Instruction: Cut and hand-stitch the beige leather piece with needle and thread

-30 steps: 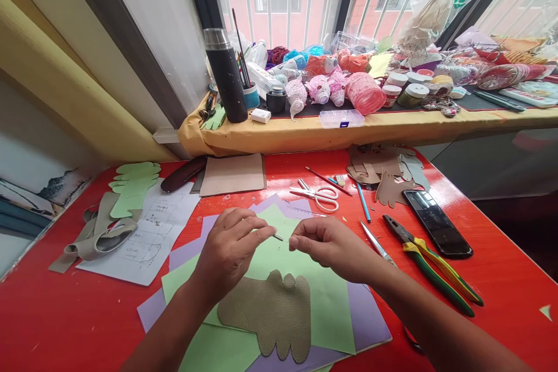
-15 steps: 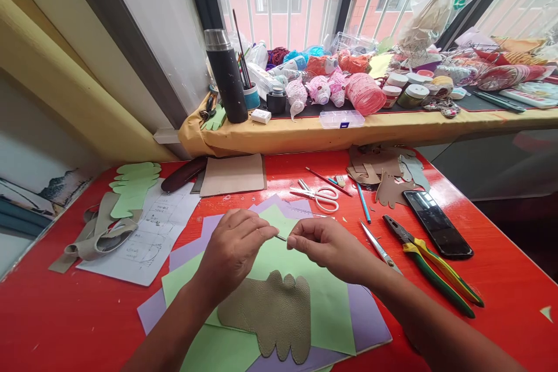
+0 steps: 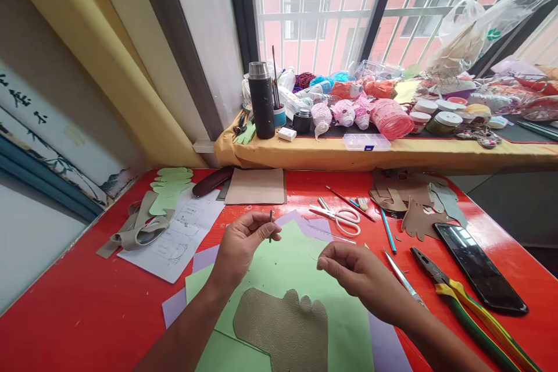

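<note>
Here, needle [image 3: 271, 225] pinched upright in left hand [image 3: 242, 241], right hand [image 3: 355, 273] apart.

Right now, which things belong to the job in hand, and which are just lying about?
In hand: left hand pinching a needle; right hand, fingers pinched; leather piece on the green sheet.
Lying about: scissors, pliers, phone, flask, blue pencil.
</note>
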`<control>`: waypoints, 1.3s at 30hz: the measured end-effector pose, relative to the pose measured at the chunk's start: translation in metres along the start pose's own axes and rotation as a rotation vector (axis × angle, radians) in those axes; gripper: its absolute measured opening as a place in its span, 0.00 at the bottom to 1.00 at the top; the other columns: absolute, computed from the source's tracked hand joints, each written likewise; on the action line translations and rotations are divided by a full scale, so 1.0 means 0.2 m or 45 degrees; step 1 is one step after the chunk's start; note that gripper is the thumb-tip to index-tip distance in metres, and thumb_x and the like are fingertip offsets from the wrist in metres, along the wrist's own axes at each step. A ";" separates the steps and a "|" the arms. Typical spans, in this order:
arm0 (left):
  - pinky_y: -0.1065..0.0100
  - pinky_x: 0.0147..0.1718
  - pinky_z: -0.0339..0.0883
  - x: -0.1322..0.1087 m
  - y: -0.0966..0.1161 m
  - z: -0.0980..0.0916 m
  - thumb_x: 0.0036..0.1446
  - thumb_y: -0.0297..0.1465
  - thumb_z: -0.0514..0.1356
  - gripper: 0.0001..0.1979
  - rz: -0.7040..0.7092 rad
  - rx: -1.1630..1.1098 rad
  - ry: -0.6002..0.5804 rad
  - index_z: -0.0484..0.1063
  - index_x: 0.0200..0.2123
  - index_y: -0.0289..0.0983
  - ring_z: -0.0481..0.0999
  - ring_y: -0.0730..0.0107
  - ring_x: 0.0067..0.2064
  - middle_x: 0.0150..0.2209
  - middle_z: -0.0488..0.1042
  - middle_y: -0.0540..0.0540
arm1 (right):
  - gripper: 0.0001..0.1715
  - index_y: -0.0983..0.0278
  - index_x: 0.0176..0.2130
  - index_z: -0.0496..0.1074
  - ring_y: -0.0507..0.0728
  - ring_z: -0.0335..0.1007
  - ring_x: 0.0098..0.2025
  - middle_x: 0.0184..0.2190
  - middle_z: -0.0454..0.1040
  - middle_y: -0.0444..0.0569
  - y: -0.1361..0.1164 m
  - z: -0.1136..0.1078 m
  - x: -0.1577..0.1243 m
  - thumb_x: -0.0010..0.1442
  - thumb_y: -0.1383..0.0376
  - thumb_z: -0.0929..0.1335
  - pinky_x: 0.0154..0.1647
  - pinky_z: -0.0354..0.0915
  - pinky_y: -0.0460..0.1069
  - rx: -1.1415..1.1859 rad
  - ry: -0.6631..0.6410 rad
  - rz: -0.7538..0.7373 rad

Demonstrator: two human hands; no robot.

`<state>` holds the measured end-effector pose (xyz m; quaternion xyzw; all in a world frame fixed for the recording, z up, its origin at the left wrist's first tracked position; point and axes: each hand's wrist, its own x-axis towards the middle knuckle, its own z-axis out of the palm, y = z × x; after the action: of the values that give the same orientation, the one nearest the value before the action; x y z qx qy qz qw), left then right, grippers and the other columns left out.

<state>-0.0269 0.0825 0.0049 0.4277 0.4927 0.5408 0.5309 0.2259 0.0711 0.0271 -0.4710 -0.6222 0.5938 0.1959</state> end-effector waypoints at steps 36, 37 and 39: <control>0.58 0.40 0.75 0.00 -0.06 -0.01 0.49 0.44 0.76 0.19 -0.081 0.024 0.086 0.80 0.39 0.40 0.80 0.60 0.35 0.34 0.82 0.48 | 0.25 0.66 0.46 0.75 0.57 0.76 0.28 0.33 0.80 0.53 0.42 -0.75 0.37 0.63 0.47 0.69 0.33 0.69 0.52 -0.123 1.192 -0.080; 0.58 0.40 0.75 0.00 -0.06 -0.01 0.49 0.44 0.75 0.19 -0.076 0.033 0.087 0.80 0.39 0.40 0.80 0.60 0.34 0.34 0.82 0.47 | 0.24 0.66 0.48 0.76 0.58 0.77 0.31 0.36 0.81 0.55 0.43 -0.75 0.36 0.64 0.49 0.69 0.37 0.70 0.53 -0.205 1.219 -0.082; 0.58 0.40 0.75 0.00 -0.05 0.00 0.51 0.43 0.75 0.18 -0.061 0.039 0.078 0.80 0.39 0.39 0.80 0.60 0.34 0.33 0.82 0.47 | 0.24 0.66 0.51 0.77 0.63 0.78 0.39 0.42 0.82 0.58 0.43 -0.76 0.33 0.64 0.52 0.69 0.46 0.69 0.57 -0.362 1.272 -0.092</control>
<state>-0.0247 0.0812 -0.0039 0.4072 0.5272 0.5330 0.5217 0.3462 0.1963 -0.0404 -0.6971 -0.5432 0.1989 0.4236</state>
